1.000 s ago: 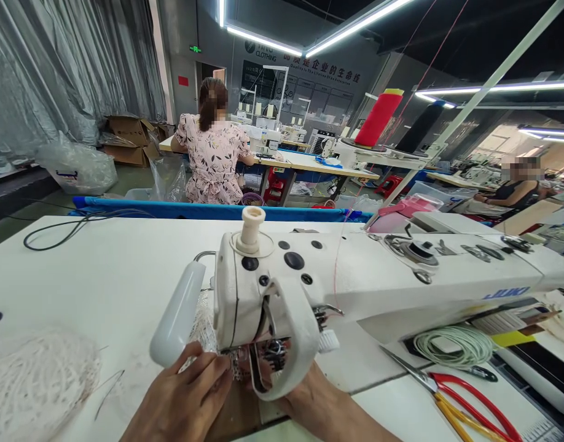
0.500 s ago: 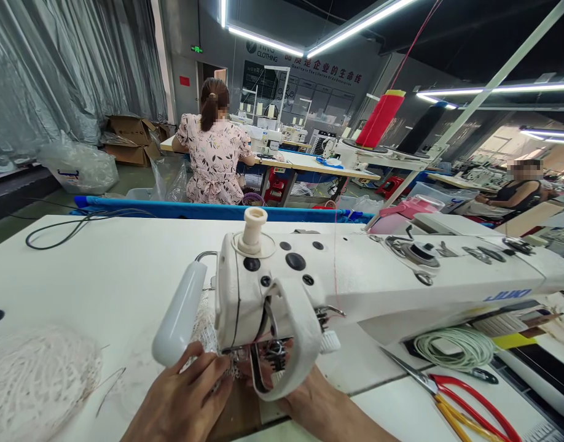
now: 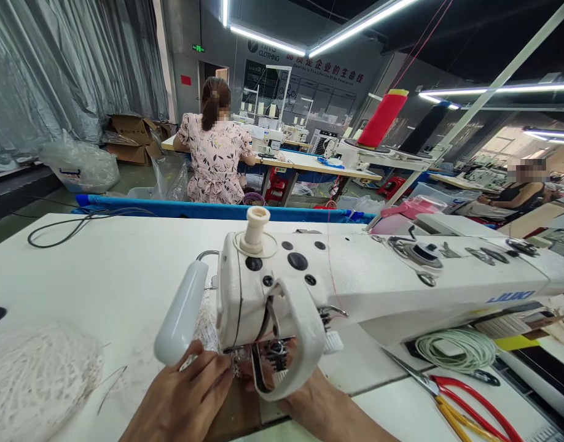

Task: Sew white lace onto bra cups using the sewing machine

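Observation:
A white sewing machine (image 3: 291,258) stands before me. Left of its needle area, my left hand (image 3: 185,387) has bent fingers closed on white lace fabric (image 3: 207,325), close to the presser foot. The fabric runs back behind a pale oblong lamp (image 3: 180,313). My right hand (image 3: 316,396) reaches under the machine head from the right. Its fingers are mostly hidden behind the white curved guard (image 3: 305,344), so their grip does not show. A pink thread (image 3: 330,264) hangs in a loose curve over the machine's arm.
A pile of white lace (image 3: 42,380) lies on the left of the white table (image 3: 97,276). Scissors with red handles (image 3: 470,399) and a coil of pale green cord (image 3: 457,350) lie at right. A red thread cone (image 3: 382,120) stands behind. Another person (image 3: 215,147) sits ahead.
The pink thread was nearly straight and now bows slackly to the left. Both hands stay in almost the same place, and the view has shifted very slightly.

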`<action>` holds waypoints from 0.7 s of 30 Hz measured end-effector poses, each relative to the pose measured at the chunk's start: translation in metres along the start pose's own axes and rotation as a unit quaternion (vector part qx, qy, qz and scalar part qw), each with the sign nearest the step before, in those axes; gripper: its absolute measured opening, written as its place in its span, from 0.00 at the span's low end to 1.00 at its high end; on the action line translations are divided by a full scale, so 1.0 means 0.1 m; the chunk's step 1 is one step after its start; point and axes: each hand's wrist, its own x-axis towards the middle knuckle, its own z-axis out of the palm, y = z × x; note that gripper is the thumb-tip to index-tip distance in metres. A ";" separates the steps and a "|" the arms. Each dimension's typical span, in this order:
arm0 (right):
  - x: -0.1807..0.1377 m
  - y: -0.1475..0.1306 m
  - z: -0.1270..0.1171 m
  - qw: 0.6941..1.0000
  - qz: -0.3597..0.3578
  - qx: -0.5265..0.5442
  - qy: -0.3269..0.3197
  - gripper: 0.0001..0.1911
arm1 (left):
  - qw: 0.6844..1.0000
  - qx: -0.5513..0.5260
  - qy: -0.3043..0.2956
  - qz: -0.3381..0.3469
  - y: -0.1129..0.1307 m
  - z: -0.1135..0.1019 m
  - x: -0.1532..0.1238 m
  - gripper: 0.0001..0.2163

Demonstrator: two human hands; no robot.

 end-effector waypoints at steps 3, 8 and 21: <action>0.00 0.01 0.02 1.000 0.003 0.014 0.001 0.01 | 1.000 -0.010 0.001 0.001 0.01 -0.01 0.01 0.12; 0.01 0.02 0.04 1.000 0.004 0.020 0.012 0.03 | 1.000 -0.026 0.015 -0.007 0.06 -0.12 0.15 0.12; -0.01 -0.02 0.06 0.999 0.009 -0.031 0.028 0.01 | 1.000 0.001 -0.003 -0.018 0.01 -0.01 0.04 0.10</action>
